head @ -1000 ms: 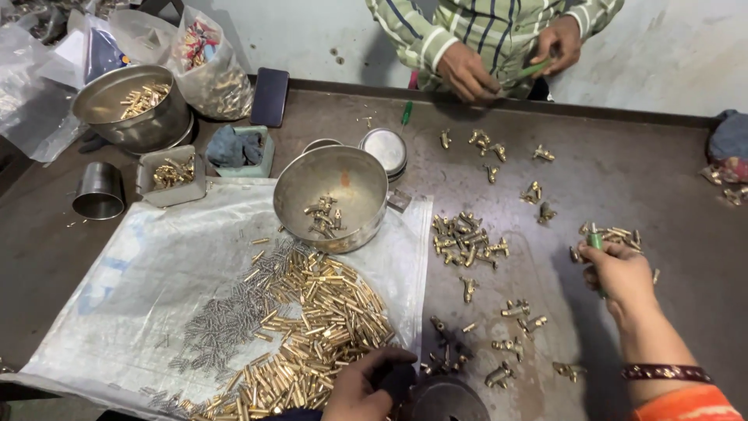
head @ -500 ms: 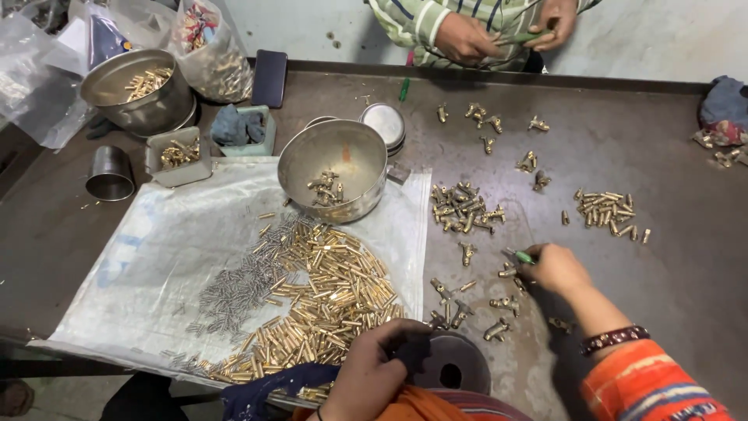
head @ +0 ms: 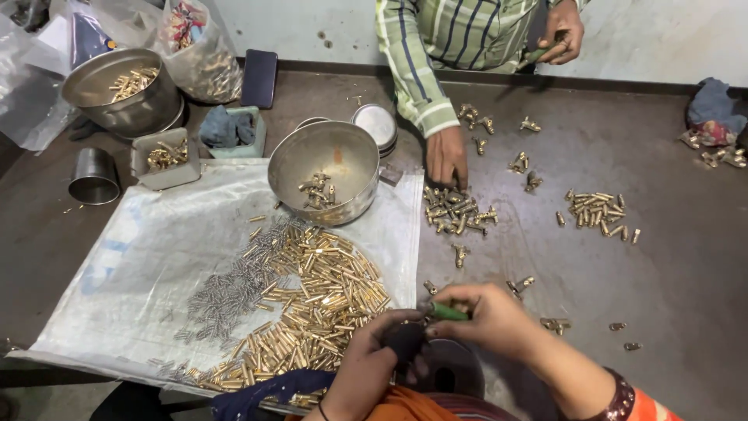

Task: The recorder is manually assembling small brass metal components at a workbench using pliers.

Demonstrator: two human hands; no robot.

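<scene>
I see my right hand pinching a small green tool between thumb and fingers, its tip pointing toward my left hand, whose fingers are curled shut around a small dark object that I cannot make out. Both hands meet just in front of the white sheet, at its near right corner, right above a dark round part that lies partly hidden under them. On the white sheet lies a wide heap of brass pins, with a smaller spread of grey metal pins touching its left side. At the far right corner of the sheet stands a steel bowl with a few brass pieces in it. Beyond the sheet's right edge, on the dark table, I see a loose cluster of brass fittings, and another person's hand rests with fingers spread down just behind that cluster. That person's other hand, well beyond the sheet, is closed around a green-handled tool. Past the sheet's far left corner stand a second steel bowl holding brass pieces, a small grey tray and a steel cup.
</scene>
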